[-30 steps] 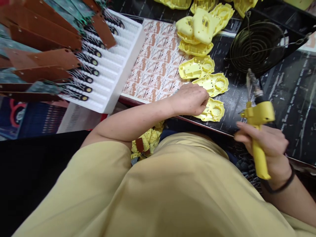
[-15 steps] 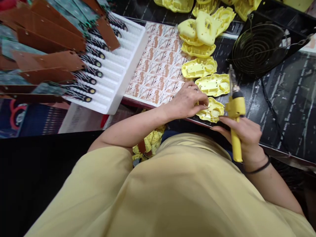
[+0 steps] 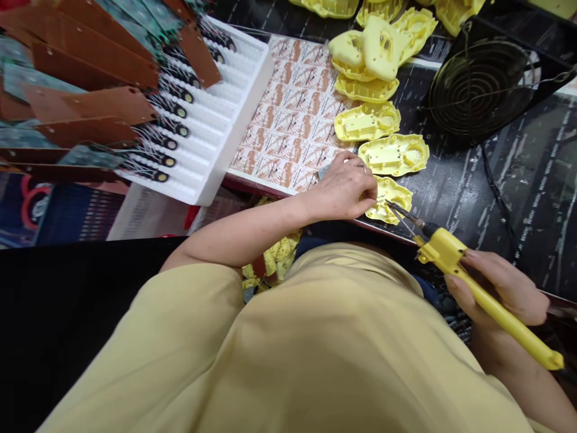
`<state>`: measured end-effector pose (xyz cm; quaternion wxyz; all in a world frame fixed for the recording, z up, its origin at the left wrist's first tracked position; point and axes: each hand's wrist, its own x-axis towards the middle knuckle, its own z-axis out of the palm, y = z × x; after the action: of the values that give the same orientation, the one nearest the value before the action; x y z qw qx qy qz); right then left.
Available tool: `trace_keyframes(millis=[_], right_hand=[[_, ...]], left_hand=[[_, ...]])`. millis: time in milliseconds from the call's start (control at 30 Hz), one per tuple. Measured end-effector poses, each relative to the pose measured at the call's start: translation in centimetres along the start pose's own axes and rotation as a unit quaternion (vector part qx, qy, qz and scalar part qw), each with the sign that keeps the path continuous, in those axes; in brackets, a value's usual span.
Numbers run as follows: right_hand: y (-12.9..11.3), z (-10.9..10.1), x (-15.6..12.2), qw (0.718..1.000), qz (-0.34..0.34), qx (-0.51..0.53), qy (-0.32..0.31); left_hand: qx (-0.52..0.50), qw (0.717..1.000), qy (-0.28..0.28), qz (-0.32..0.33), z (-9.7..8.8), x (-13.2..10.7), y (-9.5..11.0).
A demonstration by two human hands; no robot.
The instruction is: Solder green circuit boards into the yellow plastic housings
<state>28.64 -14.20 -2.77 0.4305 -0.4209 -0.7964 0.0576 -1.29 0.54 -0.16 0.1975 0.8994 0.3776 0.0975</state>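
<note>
My right hand (image 3: 500, 288) is closed round the yellow handle of a soldering iron (image 3: 444, 249). The iron slants up and left, and its dark tip reaches over the nearest yellow plastic shell (image 3: 396, 195), close to my left fingers. My left hand (image 3: 345, 189) is pinched at the left side of that shell; what its fingertips hold is too small or hidden to make out. A bit of greenish board shows behind its knuckles. Just beyond lie another open shell (image 3: 394, 154) and a third shell (image 3: 367, 122), hollow sides up.
A white foam tray (image 3: 234, 114) at the left carries several brown boards (image 3: 90, 114) wired to small black round parts. Printed sheets (image 3: 288, 102) lie beside it. Stacked yellow shells (image 3: 378, 51) sit farther back, left of a black fan (image 3: 480, 90) with a trailing cable.
My right hand has moved right and down and swung the soldering iron from upright to slanting, its tip now over the nearest shell. My left hand stays nearly in place.
</note>
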Motion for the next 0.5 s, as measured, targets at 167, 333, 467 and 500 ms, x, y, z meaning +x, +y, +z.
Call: trace_keyframes(millis=[167, 333, 467, 500], right_hand=[[0.0, 1.1, -0.6, 0.999, -0.006, 0.031, -0.007], [0.3, 0.7, -0.6, 0.999, 0.011, 0.004, -0.052], [-0.5, 0.2, 0.4, 0.995, -0.009, -0.011, -0.103], [-0.7, 0.0, 0.6, 0.994, -0.020, -0.013, -0.104]], left_hand=[[0.014, 1.000, -0.005, -0.004, 0.0, 0.2, 0.1], [0.011, 1.000, 0.001, -0.004, 0.0, 0.2, 0.2], [0.015, 1.000, -0.007, -0.007, -0.1, 0.3, 0.3], [0.017, 1.000, -0.008, -0.008, -0.1, 0.3, 0.3]])
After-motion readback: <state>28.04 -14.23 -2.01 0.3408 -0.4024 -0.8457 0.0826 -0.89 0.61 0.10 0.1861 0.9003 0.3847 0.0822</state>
